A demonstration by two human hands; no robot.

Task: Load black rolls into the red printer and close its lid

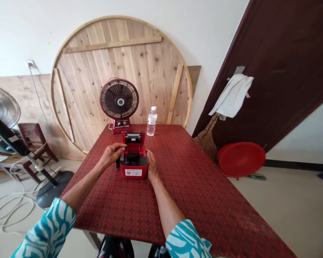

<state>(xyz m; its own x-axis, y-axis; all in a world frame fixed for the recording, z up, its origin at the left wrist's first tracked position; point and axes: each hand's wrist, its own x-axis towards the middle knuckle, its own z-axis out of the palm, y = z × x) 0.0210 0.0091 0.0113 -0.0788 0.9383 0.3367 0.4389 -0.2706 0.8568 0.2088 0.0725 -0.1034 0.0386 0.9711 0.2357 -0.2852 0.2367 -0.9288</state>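
**A:** Where does the red receipt printer [134, 163] sit?

**B:** On the red-patterned table [199, 186], midway between its left and right edges and in its far half. Its lid [134, 139] stands raised at the back.

**A:** And the hands?

**B:** They are apart, one on each side of the printer. The left hand [112, 153] has its fingers curled against the lid's left edge. I cannot tell whether they actually pinch it. The right hand [151, 166] lies open, flat along the printer's right side.

**A:** Anything else on the table?

**B:** A red table fan [119, 101] stands at the far edge. A water bottle [151, 122] stands just to its right, behind the printer and apart from it.
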